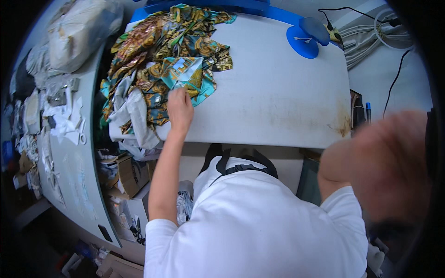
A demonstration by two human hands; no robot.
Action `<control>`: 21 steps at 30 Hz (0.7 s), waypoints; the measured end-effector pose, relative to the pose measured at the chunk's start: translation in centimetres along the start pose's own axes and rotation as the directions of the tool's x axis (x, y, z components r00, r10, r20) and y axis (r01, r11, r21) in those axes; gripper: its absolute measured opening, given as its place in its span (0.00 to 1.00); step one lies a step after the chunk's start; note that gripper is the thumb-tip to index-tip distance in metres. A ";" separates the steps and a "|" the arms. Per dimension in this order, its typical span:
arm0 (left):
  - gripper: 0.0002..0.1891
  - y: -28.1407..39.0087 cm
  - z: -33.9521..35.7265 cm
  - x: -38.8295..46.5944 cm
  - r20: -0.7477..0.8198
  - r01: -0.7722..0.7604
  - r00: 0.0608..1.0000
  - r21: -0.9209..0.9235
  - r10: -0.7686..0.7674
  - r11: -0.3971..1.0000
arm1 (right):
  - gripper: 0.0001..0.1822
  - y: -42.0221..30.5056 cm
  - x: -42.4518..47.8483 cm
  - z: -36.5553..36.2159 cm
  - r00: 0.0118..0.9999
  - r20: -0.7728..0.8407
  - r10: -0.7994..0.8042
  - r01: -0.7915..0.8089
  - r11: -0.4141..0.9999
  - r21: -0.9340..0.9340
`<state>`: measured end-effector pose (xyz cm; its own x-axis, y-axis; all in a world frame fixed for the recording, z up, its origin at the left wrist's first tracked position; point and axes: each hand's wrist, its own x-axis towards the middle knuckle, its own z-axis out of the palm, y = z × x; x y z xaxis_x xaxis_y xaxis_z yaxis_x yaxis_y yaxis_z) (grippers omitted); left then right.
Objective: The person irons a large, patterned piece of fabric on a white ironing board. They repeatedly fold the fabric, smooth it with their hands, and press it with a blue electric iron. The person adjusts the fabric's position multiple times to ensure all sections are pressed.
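My left hand is at the near edge of a heap of patterned fabric, its fingers closed on a pinch of the cloth. Gold, teal and black scrolls cover this shiny fabric, and a pale label shows on a turned-up part of it. Beside the hand, a crumpled white cloth hangs over the near edge of the white padded table. Large and blurred, my right hand is raised close to the camera at the right. Its fingers cannot be made out.
A blue oval plate sits at the table's far right. Cables hang behind it. To the left, a glass-topped table carries paper scraps, a stuffed plastic bag and a phone. An open cardboard box and scissors lie below.
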<state>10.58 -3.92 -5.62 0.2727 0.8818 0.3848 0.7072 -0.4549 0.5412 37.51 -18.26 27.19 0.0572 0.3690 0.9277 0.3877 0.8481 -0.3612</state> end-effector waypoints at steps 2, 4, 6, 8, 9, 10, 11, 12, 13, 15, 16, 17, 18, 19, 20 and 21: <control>0.07 -1.3 2.6 4.3 -0.054 -0.032 0.998 0.073 0.036 0.997 | 0.12 7.2 -3.7 4.6 0.918 0.023 0.396 -0.396 0.918 0.006; 0.06 -2.2 4.1 6.8 -0.013 -0.007 1.000 0.204 0.009 0.979 | 0.09 14.8 -9.1 9.3 0.549 0.151 0.822 -0.834 0.552 0.023; 0.06 -2.9 4.6 8.2 0.126 0.071 0.987 0.227 -0.101 0.971 | 0.10 19.9 -15.2 12.5 0.176 0.186 0.967 -0.939 0.221 -0.262; 0.05 -3.4 4.3 8.5 0.200 0.117 0.969 0.164 -0.149 0.980 | 0.16 23.4 -20.2 14.3 0.288 0.204 0.936 -0.765 0.353 -0.539; 0.05 -3.7 3.9 8.4 0.190 0.108 0.974 0.076 -0.121 0.991 | 0.18 25.0 -21.9 15.5 0.434 0.214 0.875 -0.675 0.473 -0.566; 0.05 -3.9 3.5 8.2 0.169 0.114 0.979 0.003 -0.113 0.993 | 0.20 26.3 -23.0 16.8 0.552 0.216 0.806 -0.567 0.552 -0.611; 0.05 -4.2 3.1 8.0 0.164 0.118 0.981 -0.066 -0.106 0.991 | 0.23 27.1 -23.6 18.3 0.627 0.210 0.750 -0.467 0.578 -0.669; 0.12 -4.6 2.6 7.8 0.145 0.089 0.986 -0.014 -0.086 0.996 | 0.26 27.4 -24.0 19.8 0.609 0.182 0.772 -0.484 0.544 -0.686; 0.17 -5.1 2.2 7.9 0.058 0.057 0.996 0.110 -0.064 0.992 | 0.23 27.7 -23.9 21.0 0.530 0.181 0.828 -0.544 0.496 -0.677; 0.26 -6.2 1.3 8.1 -0.075 0.038 0.997 0.379 -0.010 0.925 | 0.19 27.3 -22.9 22.5 0.238 0.180 0.955 -0.648 0.294 -0.702; 0.37 -7.1 0.6 8.5 0.014 0.111 0.992 0.408 -0.127 0.906 | 0.13 26.8 -22.0 22.6 0.189 0.262 0.946 -0.676 0.319 -0.664; 0.28 -7.7 0.3 9.1 -0.007 0.133 0.989 0.443 -0.145 0.887 | 0.12 26.0 -21.0 21.9 0.271 0.313 0.910 -0.694 0.410 -0.591; 0.21 -8.4 -0.4 9.7 0.050 0.142 0.984 0.386 -0.174 0.911 | 0.10 24.5 -20.0 20.4 0.348 0.341 0.873 -0.698 0.484 -0.527; 0.15 -8.7 -1.0 10.4 0.106 0.176 0.969 0.330 -0.222 0.928 | 0.09 23.0 -18.7 18.5 0.417 0.365 0.832 -0.693 0.551 -0.465; 0.11 -8.5 -1.5 11.1 0.039 0.101 0.993 0.219 -0.112 0.971 | 0.09 21.9 -17.0 16.4 0.409 0.345 0.845 -0.729 0.530 -0.433; 0.06 -8.0 -2.0 11.9 0.052 0.123 0.990 0.138 -0.131 0.983 | 0.09 20.7 -15.2 13.9 0.434 0.332 0.838 -0.750 0.540 -0.382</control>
<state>6.89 9.97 -3.91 0.2112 0.9391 0.2711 0.8186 -0.3215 0.4760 31.88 -1.04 4.31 0.0444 0.9967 0.0683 0.5181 0.0355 -0.8546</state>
